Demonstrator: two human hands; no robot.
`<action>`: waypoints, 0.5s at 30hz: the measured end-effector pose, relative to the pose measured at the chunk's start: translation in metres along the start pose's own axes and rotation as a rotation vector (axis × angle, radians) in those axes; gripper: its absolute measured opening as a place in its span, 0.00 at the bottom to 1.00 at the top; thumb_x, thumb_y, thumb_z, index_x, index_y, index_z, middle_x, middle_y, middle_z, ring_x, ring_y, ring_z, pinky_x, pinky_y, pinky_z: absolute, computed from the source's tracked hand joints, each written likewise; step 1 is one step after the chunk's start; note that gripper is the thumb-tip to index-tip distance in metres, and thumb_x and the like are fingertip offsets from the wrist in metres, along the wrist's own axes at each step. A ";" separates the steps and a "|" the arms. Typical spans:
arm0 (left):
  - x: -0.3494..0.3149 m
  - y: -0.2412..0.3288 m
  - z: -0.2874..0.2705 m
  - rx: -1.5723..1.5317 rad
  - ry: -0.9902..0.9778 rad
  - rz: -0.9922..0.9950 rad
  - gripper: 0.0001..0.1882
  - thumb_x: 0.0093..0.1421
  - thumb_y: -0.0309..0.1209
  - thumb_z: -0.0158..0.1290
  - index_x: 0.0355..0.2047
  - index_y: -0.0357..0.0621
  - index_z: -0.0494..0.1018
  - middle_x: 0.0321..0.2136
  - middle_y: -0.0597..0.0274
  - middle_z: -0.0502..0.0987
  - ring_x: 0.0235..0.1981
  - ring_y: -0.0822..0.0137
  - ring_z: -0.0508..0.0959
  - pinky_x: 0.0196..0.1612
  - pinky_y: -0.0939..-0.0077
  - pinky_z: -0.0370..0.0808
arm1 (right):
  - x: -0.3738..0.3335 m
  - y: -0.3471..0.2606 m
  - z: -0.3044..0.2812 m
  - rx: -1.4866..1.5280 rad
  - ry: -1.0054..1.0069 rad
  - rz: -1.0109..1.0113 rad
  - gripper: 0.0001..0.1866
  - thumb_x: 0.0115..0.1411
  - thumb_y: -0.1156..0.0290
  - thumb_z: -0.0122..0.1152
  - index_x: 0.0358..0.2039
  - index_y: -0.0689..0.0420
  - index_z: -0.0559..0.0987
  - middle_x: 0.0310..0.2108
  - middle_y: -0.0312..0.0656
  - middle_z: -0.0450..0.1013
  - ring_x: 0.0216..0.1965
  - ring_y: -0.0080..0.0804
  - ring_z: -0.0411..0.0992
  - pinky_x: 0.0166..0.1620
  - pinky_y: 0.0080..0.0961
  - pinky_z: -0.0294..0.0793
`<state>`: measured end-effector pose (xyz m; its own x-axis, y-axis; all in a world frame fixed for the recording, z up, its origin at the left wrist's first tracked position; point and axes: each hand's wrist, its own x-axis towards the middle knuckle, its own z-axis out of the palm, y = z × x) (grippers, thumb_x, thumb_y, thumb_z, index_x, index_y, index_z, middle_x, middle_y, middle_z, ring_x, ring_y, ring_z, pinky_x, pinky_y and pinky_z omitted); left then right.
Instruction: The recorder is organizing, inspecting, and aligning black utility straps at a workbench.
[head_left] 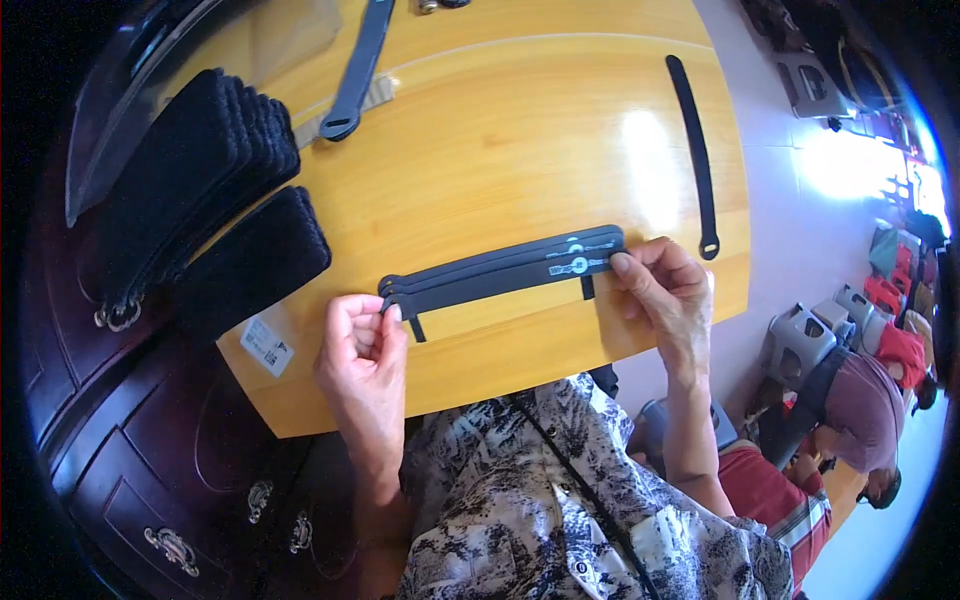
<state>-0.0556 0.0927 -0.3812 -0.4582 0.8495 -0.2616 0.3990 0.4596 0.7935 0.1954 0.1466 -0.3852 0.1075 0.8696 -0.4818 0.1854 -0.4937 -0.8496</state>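
Observation:
Several black hook-and-loop straps (485, 285) lie overlapped in a fanned stack before me, with pale printing near their right ends and slotted ends at the left. My left hand (363, 345) pinches the slotted left end of the front strap between thumb and fingers. At the other end, my right hand (668, 290) grips the strap's printed tip the same way. The front strap is stretched straight between both hands. Two short dark tabs show below the stack, one near each end; what they belong to is partly hidden.
Piles of black fuzzy strips (190, 170) rest at the left of the wooden table (480, 180). A single black strap (692, 150) lies far right, and a grey strap (358, 80) lies at the back. Other people (850, 410) sit among grey stools (800, 345) to the right.

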 end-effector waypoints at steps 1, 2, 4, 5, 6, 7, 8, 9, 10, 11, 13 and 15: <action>0.000 -0.001 0.001 -0.010 -0.010 0.003 0.07 0.57 0.19 0.56 0.33 0.38 0.69 0.20 0.68 0.72 0.19 0.81 0.67 0.24 0.85 0.67 | 0.000 0.001 -0.001 0.012 -0.010 -0.025 0.08 0.57 0.70 0.66 0.28 0.61 0.78 0.18 0.30 0.71 0.17 0.11 0.65 0.20 0.10 0.63; 0.001 -0.003 0.003 -0.013 -0.009 0.004 0.07 0.57 0.19 0.56 0.33 0.38 0.69 0.20 0.68 0.72 0.19 0.81 0.67 0.24 0.85 0.67 | 0.000 0.001 -0.001 0.023 -0.002 -0.015 0.08 0.57 0.71 0.66 0.27 0.61 0.77 0.18 0.30 0.71 0.17 0.11 0.65 0.20 0.10 0.63; 0.001 -0.003 0.004 0.003 -0.001 0.007 0.07 0.57 0.19 0.56 0.32 0.38 0.68 0.20 0.68 0.72 0.19 0.81 0.67 0.24 0.84 0.66 | 0.001 0.004 -0.002 0.019 0.009 -0.014 0.08 0.57 0.72 0.66 0.27 0.61 0.77 0.18 0.30 0.72 0.17 0.11 0.65 0.20 0.10 0.63; 0.001 -0.003 0.004 0.000 -0.005 0.009 0.07 0.57 0.19 0.56 0.32 0.38 0.68 0.20 0.68 0.72 0.19 0.81 0.67 0.24 0.84 0.66 | 0.001 0.004 -0.003 0.018 0.012 -0.011 0.07 0.57 0.72 0.66 0.27 0.61 0.77 0.18 0.30 0.72 0.17 0.11 0.65 0.20 0.10 0.63; 0.001 -0.004 0.004 0.003 -0.004 0.011 0.07 0.57 0.19 0.56 0.32 0.38 0.68 0.20 0.68 0.72 0.19 0.81 0.67 0.23 0.84 0.66 | 0.001 0.003 -0.003 -0.005 0.012 -0.002 0.07 0.57 0.72 0.66 0.27 0.61 0.77 0.18 0.30 0.72 0.17 0.11 0.65 0.20 0.10 0.63; 0.001 -0.004 0.004 0.006 -0.002 0.013 0.07 0.57 0.19 0.56 0.32 0.38 0.68 0.20 0.68 0.72 0.19 0.81 0.67 0.23 0.84 0.66 | 0.001 0.003 -0.003 -0.005 0.015 -0.001 0.07 0.57 0.72 0.66 0.27 0.61 0.77 0.18 0.30 0.72 0.17 0.11 0.65 0.20 0.10 0.63; 0.001 -0.004 0.004 0.006 -0.004 0.014 0.07 0.57 0.19 0.56 0.32 0.38 0.68 0.20 0.68 0.72 0.19 0.81 0.67 0.23 0.84 0.66 | 0.001 0.003 -0.002 0.011 0.017 -0.014 0.07 0.56 0.72 0.66 0.27 0.61 0.77 0.18 0.30 0.72 0.17 0.11 0.65 0.19 0.10 0.63; 0.001 -0.003 0.004 0.010 -0.003 0.014 0.07 0.56 0.19 0.56 0.32 0.38 0.68 0.20 0.68 0.72 0.18 0.81 0.67 0.23 0.84 0.66 | 0.001 0.003 -0.001 0.027 0.019 -0.027 0.07 0.56 0.72 0.66 0.27 0.61 0.77 0.18 0.31 0.72 0.17 0.11 0.66 0.19 0.10 0.64; 0.001 -0.003 0.005 0.014 -0.002 0.013 0.07 0.56 0.19 0.56 0.32 0.38 0.68 0.19 0.68 0.72 0.18 0.81 0.67 0.23 0.84 0.66 | 0.001 0.002 -0.001 0.027 0.022 -0.027 0.07 0.56 0.72 0.66 0.27 0.61 0.77 0.18 0.31 0.72 0.17 0.11 0.66 0.19 0.10 0.64; 0.001 -0.003 0.005 0.014 -0.004 0.014 0.07 0.56 0.19 0.56 0.32 0.38 0.68 0.19 0.68 0.72 0.18 0.81 0.67 0.23 0.84 0.66 | 0.001 0.001 -0.001 0.018 0.028 -0.020 0.07 0.56 0.73 0.66 0.27 0.61 0.77 0.18 0.31 0.72 0.17 0.11 0.66 0.19 0.10 0.64; 0.001 -0.003 0.005 0.013 -0.001 0.017 0.07 0.57 0.19 0.56 0.32 0.38 0.68 0.19 0.68 0.72 0.18 0.81 0.67 0.23 0.84 0.66 | 0.001 0.000 -0.001 0.008 0.035 -0.014 0.07 0.56 0.73 0.66 0.27 0.61 0.77 0.18 0.31 0.72 0.17 0.11 0.66 0.19 0.10 0.64; 0.001 -0.002 0.004 0.015 -0.002 0.015 0.07 0.57 0.19 0.56 0.32 0.38 0.68 0.19 0.68 0.71 0.18 0.81 0.67 0.23 0.84 0.66 | 0.001 0.000 0.000 0.016 0.041 -0.023 0.08 0.56 0.73 0.66 0.27 0.61 0.76 0.18 0.32 0.73 0.16 0.11 0.66 0.19 0.09 0.64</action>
<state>-0.0534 0.0932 -0.3856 -0.4510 0.8566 -0.2507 0.4177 0.4508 0.7889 0.1961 0.1477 -0.3862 0.1430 0.8797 -0.4535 0.1726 -0.4733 -0.8638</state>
